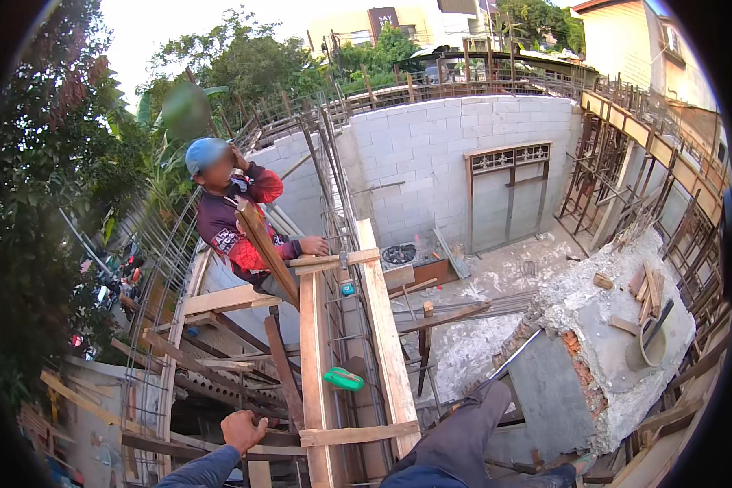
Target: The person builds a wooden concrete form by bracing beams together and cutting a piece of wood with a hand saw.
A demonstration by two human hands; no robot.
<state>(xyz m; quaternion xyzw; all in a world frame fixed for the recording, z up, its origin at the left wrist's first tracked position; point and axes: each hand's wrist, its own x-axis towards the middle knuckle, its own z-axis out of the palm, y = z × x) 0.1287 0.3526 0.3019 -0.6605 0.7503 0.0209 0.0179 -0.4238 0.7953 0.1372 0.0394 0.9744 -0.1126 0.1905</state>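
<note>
My left hand (244, 431) is at the lower left of the head view, beside a long timber beam formwork. Its fingers are curled in, and whatever they may grip is hidden. My right hand is out of sight. The formwork has a left board (311, 366) and a right board (390, 342), with steel bars running between them. A short wooden crosspiece (358, 434) spans the boards near me. A green oblong object (344, 379) lies across the gap, and a small teal object (347, 289) sits farther along.
A co-worker (240, 207) in a blue cap stands at the formwork's far left, one hand (314, 246) on a far crosspiece. A slanted plank (266, 252) rises beside them. At right, a rough concrete block (577, 358) carries a bucket (647, 342) and wood scraps. Upright rebar (321, 163) stands ahead.
</note>
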